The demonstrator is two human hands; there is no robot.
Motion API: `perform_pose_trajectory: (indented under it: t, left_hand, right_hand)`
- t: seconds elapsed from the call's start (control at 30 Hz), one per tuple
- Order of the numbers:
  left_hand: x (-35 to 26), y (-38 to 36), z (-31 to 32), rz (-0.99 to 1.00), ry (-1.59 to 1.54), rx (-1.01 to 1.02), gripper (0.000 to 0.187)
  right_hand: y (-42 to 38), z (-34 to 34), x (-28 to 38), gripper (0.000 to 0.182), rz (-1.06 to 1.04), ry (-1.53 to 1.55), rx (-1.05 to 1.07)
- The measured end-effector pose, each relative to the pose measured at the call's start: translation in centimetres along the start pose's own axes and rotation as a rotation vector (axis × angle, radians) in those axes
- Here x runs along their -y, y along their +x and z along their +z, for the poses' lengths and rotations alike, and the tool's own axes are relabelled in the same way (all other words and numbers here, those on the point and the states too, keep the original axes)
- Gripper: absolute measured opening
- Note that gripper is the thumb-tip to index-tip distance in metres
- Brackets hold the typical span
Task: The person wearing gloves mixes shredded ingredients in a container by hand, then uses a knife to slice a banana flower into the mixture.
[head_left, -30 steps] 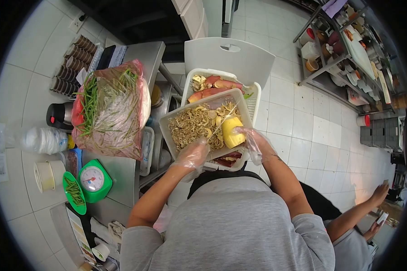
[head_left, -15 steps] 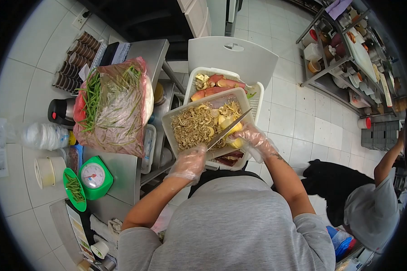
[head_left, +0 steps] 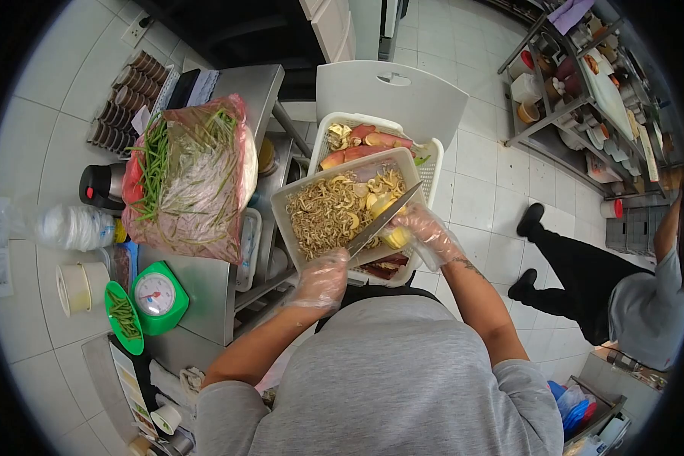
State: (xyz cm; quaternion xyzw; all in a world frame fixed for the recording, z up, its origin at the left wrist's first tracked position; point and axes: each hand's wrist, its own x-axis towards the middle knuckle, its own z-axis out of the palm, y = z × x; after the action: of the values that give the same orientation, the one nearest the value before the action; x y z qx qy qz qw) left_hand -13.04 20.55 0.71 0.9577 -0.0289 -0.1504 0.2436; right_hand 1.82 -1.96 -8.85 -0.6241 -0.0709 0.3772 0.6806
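Note:
A long knife [head_left: 386, 218] is gripped at its handle by my gloved left hand [head_left: 321, 275], its blade slanting up and right over a white tub [head_left: 283, 204]. My gloved right hand [head_left: 424, 230] is closed around a pale yellow piece that looks like a peeled banana blossom [head_left: 395, 237], with the blade against or right beside it. Brownish shredded slices [head_left: 323, 215] fill much of the tub. Red outer petals [head_left: 349, 157] lie in the white basket [head_left: 432, 171] underneath. The knife's handle is mostly hidden in my left fist.
The basket rests on a white chair [head_left: 433, 95]. On the steel table [head_left: 209, 300] at left are a bag of long green beans [head_left: 186, 182] and a green scale [head_left: 162, 296]. Another person [head_left: 638, 304] stands at right near a metal shelf [head_left: 562, 114].
The knife blade has shifted slightly, and my left hand sits a little lower. My right hand stays near the same spot. The other person has stepped away to the right, showing both shoes.

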Motion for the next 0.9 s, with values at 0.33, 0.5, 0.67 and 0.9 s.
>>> perform_pose_trajectory:
  t: [0.33,0.5,0.67,0.9]
  left_hand:
    - [-2.2,8.7,0.9,-0.047,-0.029,0.009,0.019]
    - [-1.5,6.0,0.0,0.015,-0.106,0.045,0.021]
    - [-2.5,2.8,-0.4,0.026,-0.028,0.078,0.018]
    - [-1.7,3.2,1.6,-0.038,-0.033,0.065,0.017]
  right_hand:
    - [-0.3,3.1,0.4,0.068,0.104,-0.536,-0.099]
    - [-1.1,0.7,2.5,0.085,0.044,-0.46,-0.21]
    - [-1.9,0.5,5.5,0.088,0.123,-0.542,-0.263]
    - [-0.9,0.3,3.0,0.078,0.092,-0.526,-0.242]
